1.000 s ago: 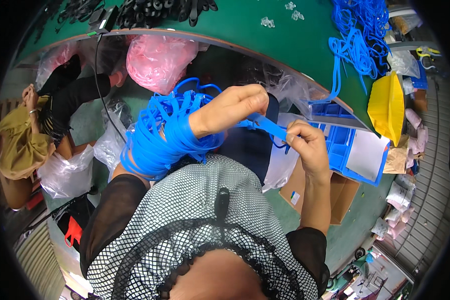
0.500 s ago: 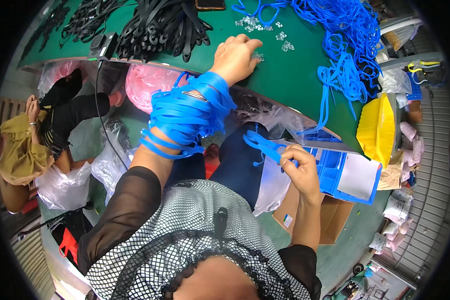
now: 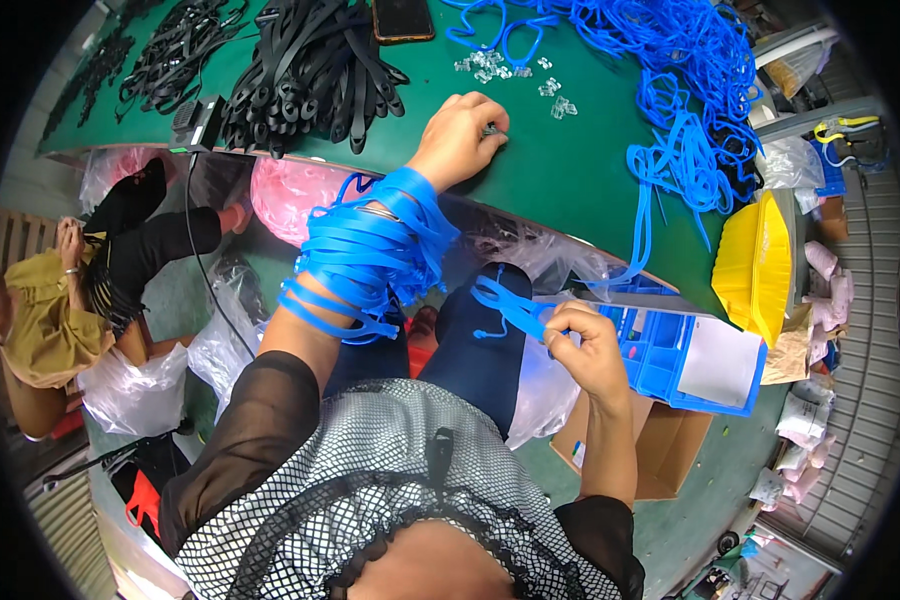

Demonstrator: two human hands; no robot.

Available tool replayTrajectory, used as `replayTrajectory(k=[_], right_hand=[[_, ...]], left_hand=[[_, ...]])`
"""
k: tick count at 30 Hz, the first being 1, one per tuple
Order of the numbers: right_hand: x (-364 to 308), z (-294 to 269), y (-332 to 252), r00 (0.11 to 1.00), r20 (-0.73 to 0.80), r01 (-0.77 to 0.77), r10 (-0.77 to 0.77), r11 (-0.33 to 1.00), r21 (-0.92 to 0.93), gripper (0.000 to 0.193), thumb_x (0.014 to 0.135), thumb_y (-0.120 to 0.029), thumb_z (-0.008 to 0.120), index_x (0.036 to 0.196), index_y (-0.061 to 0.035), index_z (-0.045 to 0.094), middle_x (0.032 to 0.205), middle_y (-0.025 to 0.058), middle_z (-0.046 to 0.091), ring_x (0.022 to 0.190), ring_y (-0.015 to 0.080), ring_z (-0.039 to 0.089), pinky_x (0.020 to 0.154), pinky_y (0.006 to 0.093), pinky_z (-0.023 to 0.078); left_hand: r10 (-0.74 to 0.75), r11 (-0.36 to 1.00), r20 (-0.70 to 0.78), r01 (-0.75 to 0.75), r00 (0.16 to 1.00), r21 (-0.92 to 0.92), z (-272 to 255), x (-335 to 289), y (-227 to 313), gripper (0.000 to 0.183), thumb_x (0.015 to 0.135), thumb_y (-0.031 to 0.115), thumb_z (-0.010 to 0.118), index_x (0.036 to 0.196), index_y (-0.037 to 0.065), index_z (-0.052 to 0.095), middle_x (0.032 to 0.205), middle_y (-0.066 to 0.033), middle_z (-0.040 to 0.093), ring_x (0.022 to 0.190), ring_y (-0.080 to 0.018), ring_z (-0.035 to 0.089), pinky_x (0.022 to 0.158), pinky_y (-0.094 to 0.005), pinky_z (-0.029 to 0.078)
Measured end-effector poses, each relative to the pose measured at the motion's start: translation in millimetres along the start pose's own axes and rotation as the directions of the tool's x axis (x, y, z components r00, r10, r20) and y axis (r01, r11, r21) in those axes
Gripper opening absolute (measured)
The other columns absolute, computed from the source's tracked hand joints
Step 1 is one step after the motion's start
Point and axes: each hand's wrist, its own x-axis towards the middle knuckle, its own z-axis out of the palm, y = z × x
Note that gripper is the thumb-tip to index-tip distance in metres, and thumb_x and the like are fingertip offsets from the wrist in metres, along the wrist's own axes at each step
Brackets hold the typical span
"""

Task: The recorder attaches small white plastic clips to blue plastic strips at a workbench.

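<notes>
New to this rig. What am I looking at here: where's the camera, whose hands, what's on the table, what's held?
One fisheye camera on a person's head, looking down, so edges bend. No machine: two bare hands. The left hand reaches onto the green table, fingers on small clear clips, its forearm wrapped in blue straps. The right hand pinches one blue strap over the lap. The table holds black straps, a blue strap pile and a phone. Another person sits at left.

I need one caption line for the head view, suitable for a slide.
Left hand reaches to clear clips on the green table, blue straps looped around its forearm; right hand holds one blue strap.
</notes>
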Motion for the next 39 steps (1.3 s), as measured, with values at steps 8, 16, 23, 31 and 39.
replayTrajectory(k=[8, 16, 23, 31, 39], right_hand=[[7.2, 6.5, -5.8, 0.999, 0.047, 0.007, -0.006, 1.0, -0.027, 0.002, 0.064, -0.001, 0.058, 0.063, 0.0, 0.057, 0.062, 0.0039, 0.051, 0.064, 0.0147, 0.047, 0.062, 0.0285, 0.037], [11.3, 12.3, -14.2, 0.998, 0.031, 0.051, -0.049, 0.997, -0.061, 0.005, 0.066, -0.005, 0.06, 0.063, -0.0016, 0.058, 0.058, 0.0031, 0.049, 0.06, 0.0154, 0.045, 0.059, 0.0292, 0.035], [41.4, 1.4, -27.1, 0.996, 0.087, 0.038, -0.034, 0.998, -0.051, 0.008, 0.07, -0.008, 0.061, 0.071, -0.0004, 0.06, 0.084, 0.0069, 0.053, 0.081, 0.0164, 0.051, 0.072, 0.0276, 0.04], [132.9, 10.4, -31.4, 0.991, 0.112, 0.075, -0.076, 0.997, 0.012, 0.006, 0.072, -0.008, 0.06, 0.071, -0.0027, 0.063, 0.11, 0.0116, 0.047, 0.091, 0.0164, 0.051, 0.073, 0.0285, 0.043], [170.3, 26.0, -16.6, 0.986, 0.115, 0.123, -0.123, 0.992, 0.005, 0.011, 0.074, -0.01, 0.057, 0.068, -0.0026, 0.062, 0.111, 0.0148, 0.053, 0.114, 0.0222, 0.042, 0.092, 0.0318, 0.035]], left_hand=[[-0.334, 0.777, 0.135, 0.354, 0.933, -0.52, -5.0, 2.7, -17.5, 0.007, 0.075, 0.009, 0.066, 0.079, 0.005, 0.063, 0.072, -0.0029, 0.061, 0.065, -0.0119, 0.057, 0.059, -0.0243, 0.046], [-0.423, 0.487, 0.277, 0.475, 0.863, -0.733, -30.1, -2.1, -9.4, 0.012, 0.082, 0.008, 0.062, 0.09, 0.001, 0.057, 0.08, -0.0036, 0.062, 0.073, -0.0102, 0.059, 0.063, -0.0213, 0.046], [-0.362, 0.384, 0.363, 0.492, 0.859, -0.781, -38.9, -2.4, 1.9, 0.014, 0.082, 0.011, 0.063, 0.091, 0.002, 0.057, 0.084, -0.0041, 0.062, 0.077, -0.0106, 0.06, 0.065, -0.0204, 0.046], [-0.269, 0.387, 0.342, 0.426, 0.9, -0.818, -40.1, -4.0, -10.7, 0.01, 0.082, 0.009, 0.062, 0.087, 0.003, 0.057, 0.078, -0.0021, 0.061, 0.072, -0.009, 0.058, 0.063, -0.0226, 0.047], [-0.114, 0.279, 0.366, 0.383, 0.924, -0.881, -41.6, -17.2, -13.0, 0.007, 0.083, 0.004, 0.061, 0.088, 0.002, 0.058, 0.083, -0.0042, 0.062, 0.078, -0.0107, 0.059, 0.072, -0.0245, 0.049]])
